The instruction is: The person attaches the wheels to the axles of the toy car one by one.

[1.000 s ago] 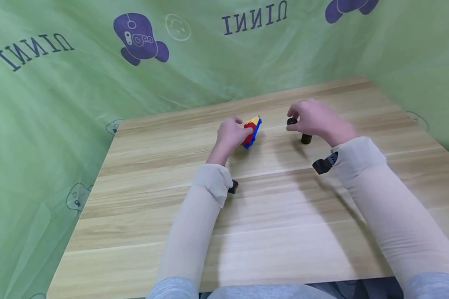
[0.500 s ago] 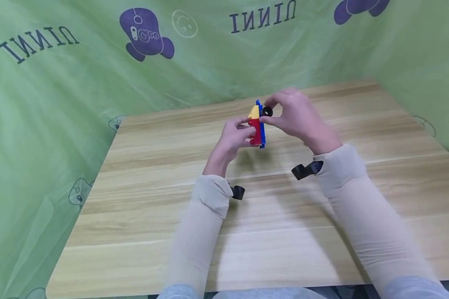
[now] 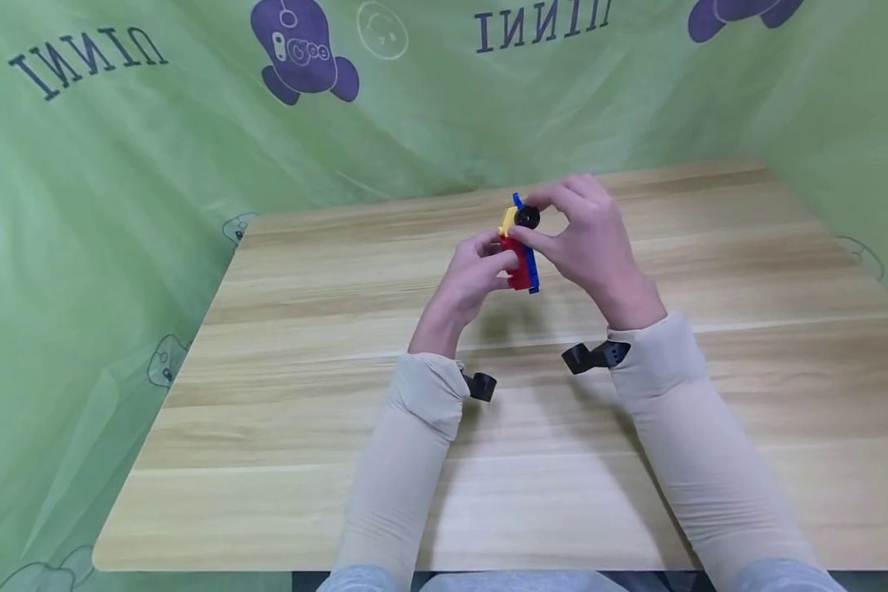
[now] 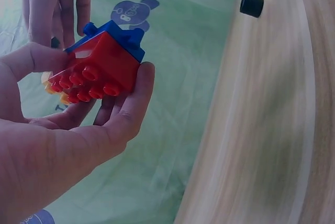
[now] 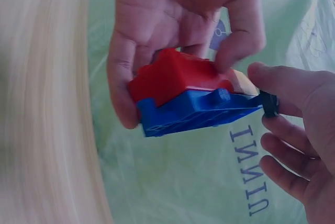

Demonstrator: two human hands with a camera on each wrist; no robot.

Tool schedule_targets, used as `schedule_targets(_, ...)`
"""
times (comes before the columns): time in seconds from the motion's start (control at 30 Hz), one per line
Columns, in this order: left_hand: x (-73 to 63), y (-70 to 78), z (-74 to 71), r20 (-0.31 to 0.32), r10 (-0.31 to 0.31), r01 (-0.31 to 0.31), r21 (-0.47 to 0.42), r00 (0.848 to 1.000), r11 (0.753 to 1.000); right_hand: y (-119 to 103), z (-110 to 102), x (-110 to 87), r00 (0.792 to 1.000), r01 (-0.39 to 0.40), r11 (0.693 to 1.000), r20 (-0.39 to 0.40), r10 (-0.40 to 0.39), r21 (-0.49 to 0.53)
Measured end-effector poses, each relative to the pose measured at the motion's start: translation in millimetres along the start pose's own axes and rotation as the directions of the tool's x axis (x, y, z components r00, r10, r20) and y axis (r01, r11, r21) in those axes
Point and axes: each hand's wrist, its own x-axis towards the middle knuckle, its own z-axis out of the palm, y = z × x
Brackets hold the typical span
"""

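My left hand grips a toy block car above the table, fingers and thumb around its red block. A yellow block sits at the far end, beside the red one. Both are on a blue wheel base with short axle pegs along its sides. Between thumb and fingertips, my right hand pinches a black toy wheel against the far end of the base. In the right wrist view that wheel is edge-on at a peg, partly covered by the fingers.
A second black wheel lies on the wooden table, visible in the left wrist view and hidden behind my right hand in the head view. A green printed cloth hangs behind the table. Small black cameras are strapped to both wrists.
My right hand has brought the black wheel leftward from above the table to the car's side. My left hand has turned the car more upright and moved it slightly right.
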Motion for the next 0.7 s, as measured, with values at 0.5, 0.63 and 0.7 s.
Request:
schedule_targets(0.5, -4.1, 4.4, -5.5, -0.002, 0.038, -0.038, 0.039, 0.999, 0.999, -5.4, 10.9, -1.5, 0.986, 0.054, 0.992, -0.152, -0.071, -0.11)
schedule_targets(0.63, -3.7, 4.6, -6.4, -0.008, 0.031, -0.031, 0.038, 0.999, 0.999, -7.4, 17.3, -3.6, 0.979, 0.072, 0.994, -0.184, -0.085, -0.077)
schedule_targets(0.7, -3.2, 3.8, -6.4, -0.007, 0.023, -0.023, 0.036, 1.0, 0.999, -7.6, 19.0, -4.8, 0.98, 0.082, 0.995, -0.18, -0.09, -0.052)
